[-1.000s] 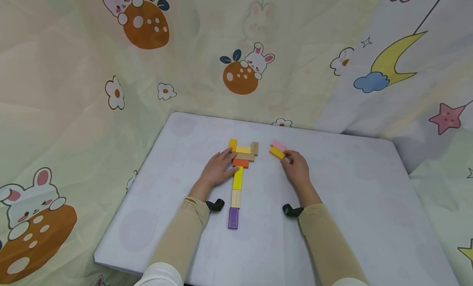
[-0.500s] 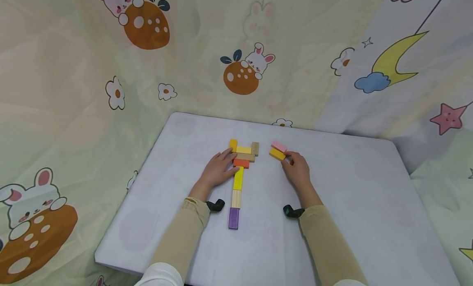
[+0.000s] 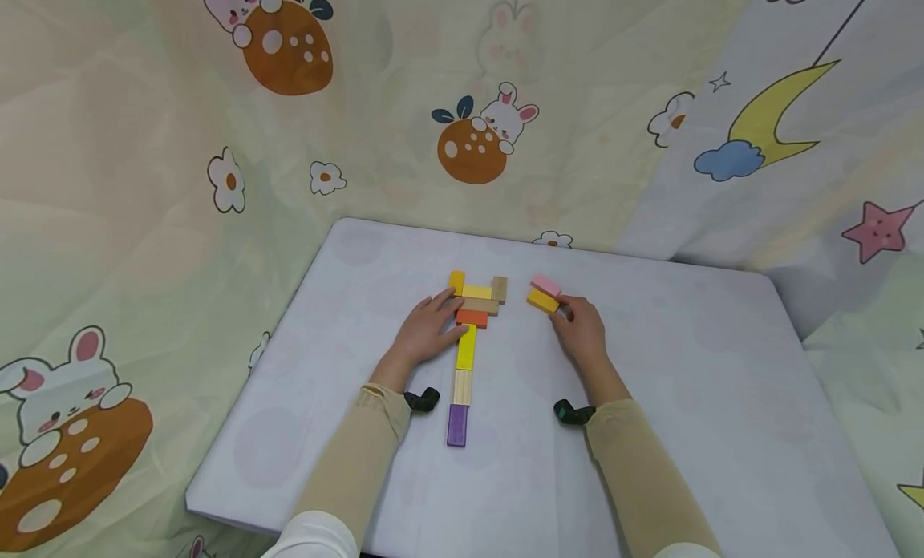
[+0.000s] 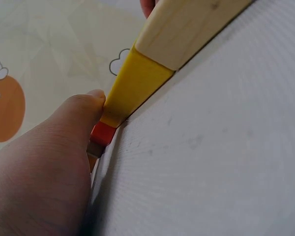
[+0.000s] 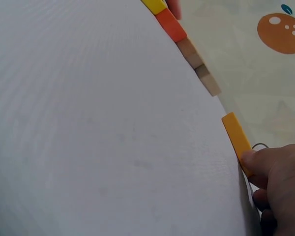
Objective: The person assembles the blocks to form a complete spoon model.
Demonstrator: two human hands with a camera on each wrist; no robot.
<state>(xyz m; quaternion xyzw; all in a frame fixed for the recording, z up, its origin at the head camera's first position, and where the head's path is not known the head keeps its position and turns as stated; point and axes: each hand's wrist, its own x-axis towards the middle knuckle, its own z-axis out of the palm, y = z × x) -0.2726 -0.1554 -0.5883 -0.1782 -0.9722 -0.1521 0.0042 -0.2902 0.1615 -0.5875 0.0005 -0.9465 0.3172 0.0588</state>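
Note:
My right hand (image 3: 580, 332) pinches one end of an orange-yellow block (image 3: 542, 301) between thumb and fingers; a pink block (image 3: 546, 285) lies along that block's far side. Left of it, a row of wooden blocks runs toward me: an orange-red block (image 3: 472, 319), a bright yellow block (image 3: 467, 349), a plain wood block (image 3: 462, 387) and a purple block (image 3: 457, 426). My left hand (image 3: 424, 331) rests spread at the row's left, thumb at the bright yellow block, fingertips by a crosswise wood block (image 3: 482, 306). In the left wrist view the thumb (image 4: 91, 101) touches the yellow block's side.
Beyond the crosswise block lie a pale yellow block (image 3: 477, 291), an upright-lying orange-yellow block (image 3: 457, 282) and a short wood block (image 3: 500, 289). All sit on a white table (image 3: 686, 365). A patterned cloth (image 3: 375, 125) hangs behind its far edge.

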